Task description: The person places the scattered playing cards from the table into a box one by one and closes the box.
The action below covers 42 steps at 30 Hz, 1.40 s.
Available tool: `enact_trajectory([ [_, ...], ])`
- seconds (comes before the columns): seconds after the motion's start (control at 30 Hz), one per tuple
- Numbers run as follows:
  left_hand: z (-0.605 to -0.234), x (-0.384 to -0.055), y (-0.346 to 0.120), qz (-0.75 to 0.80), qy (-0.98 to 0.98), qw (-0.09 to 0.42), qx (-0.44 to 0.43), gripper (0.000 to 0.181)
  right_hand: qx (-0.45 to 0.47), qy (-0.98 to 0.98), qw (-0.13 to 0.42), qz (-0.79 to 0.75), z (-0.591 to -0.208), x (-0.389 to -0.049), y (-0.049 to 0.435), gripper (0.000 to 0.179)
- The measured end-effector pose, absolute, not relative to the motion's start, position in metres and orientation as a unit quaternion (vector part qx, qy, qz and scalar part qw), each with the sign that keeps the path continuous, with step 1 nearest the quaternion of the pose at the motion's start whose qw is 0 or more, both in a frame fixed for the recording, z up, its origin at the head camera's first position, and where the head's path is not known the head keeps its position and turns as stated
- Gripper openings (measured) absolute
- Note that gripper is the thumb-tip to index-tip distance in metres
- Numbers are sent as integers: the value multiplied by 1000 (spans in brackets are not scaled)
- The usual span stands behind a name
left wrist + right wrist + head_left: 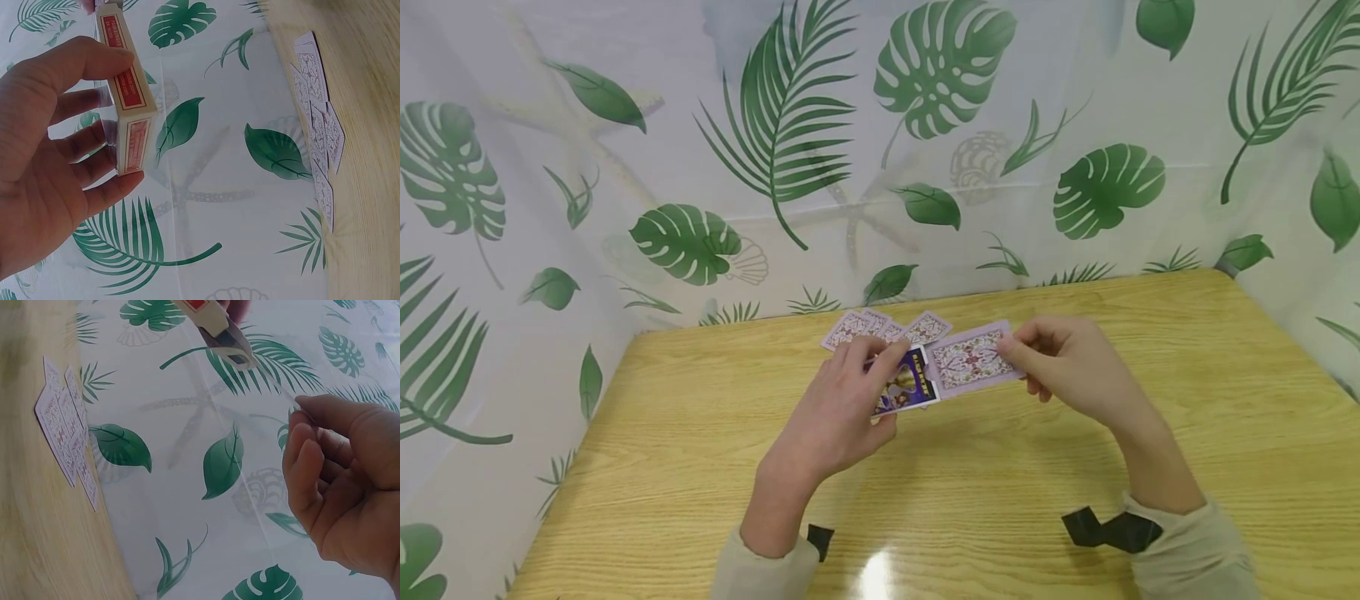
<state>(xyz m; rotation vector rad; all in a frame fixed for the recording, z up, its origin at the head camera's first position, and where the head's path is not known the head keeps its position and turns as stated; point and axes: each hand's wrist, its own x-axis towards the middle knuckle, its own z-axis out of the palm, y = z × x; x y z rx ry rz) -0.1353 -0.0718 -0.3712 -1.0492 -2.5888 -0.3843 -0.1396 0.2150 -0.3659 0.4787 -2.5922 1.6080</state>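
Observation:
My left hand [833, 410] grips a card box [912, 385], purple with a yellow picture on the face seen from above. In the left wrist view the box's narrow side [127, 78] is cream and red, held between thumb and fingers. Between thumb and fingertips my right hand [1075, 367] pinches a playing card [973, 360] with an ornate pinkish-purple back. The card's other end is at the box's open mouth; it looks partly inside. Edge-on, the card appears as a thin line in the right wrist view, where the box's end flap [234, 356] shows.
Several loose cards [848, 328] lie overlapping, patterned backs up, on the wooden table [700, 433] behind the left hand. A leaf-printed cloth [820, 250] hangs along the table's back and sides. Black straps [1127, 532] are at the sleeves.

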Motion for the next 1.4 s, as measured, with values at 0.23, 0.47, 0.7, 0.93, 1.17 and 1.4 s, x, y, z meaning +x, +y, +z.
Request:
enact_trajectory([
  [0.23,-371,-135,-73,-134,-905,165,-369,76,150,-863,62,478,-367,-136,202,16],
  [0.47,-371,-136,-72,-133,-905,163,-369,75,160,-869,74,462,-367,-134,193,18],
  [0.7,-370,-134,-72,-144,-902,157,-375,74,168,-872,84,451,-370,-135,189,16],
  [0.93,-369,-133,-72,-146,-903,151,-376,76,169,-876,78,444,-373,-138,186,14],
  [1.17,-369,-133,-72,-145,-902,153,-376,75,162,-876,57,451,-373,-140,185,18],
  [1.4,-370,-133,-70,-150,-896,160,-386,75,171,-871,53,458,-374,-139,182,19],
])
